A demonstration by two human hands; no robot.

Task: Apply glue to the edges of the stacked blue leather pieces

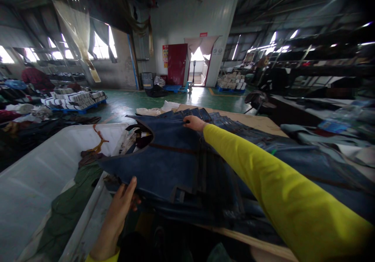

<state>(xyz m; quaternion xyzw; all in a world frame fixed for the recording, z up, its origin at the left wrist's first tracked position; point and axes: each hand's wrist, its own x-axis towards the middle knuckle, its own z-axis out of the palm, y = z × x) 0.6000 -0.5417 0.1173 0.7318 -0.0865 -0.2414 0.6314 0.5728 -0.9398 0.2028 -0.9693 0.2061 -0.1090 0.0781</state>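
A dark blue fabric piece point(172, 152) with a curved cut-out, dark edging and a brown stripe lies uppermost at the left end of an overlapping row of similar pieces point(231, 125). My right hand point(194, 123), arm stretched forward, pinches its far edge. Beside the near left edge, my left hand point(124, 201) has its thumb up, apart from the partly hidden fingers. I see no cloth held in it. Left of this hand stands a white plastic bin point(38, 152), with green cloth point(70, 203) inside.
Brown cardboard point(258, 122) lies under the row, on a table with a wooden edge point(243, 236). Bundled stacks point(73, 100) rest on a blue pallet at left, and another pallet stack point(233, 81) stands at the back. Green floor point(123, 100) stretches towards a red door point(177, 65).
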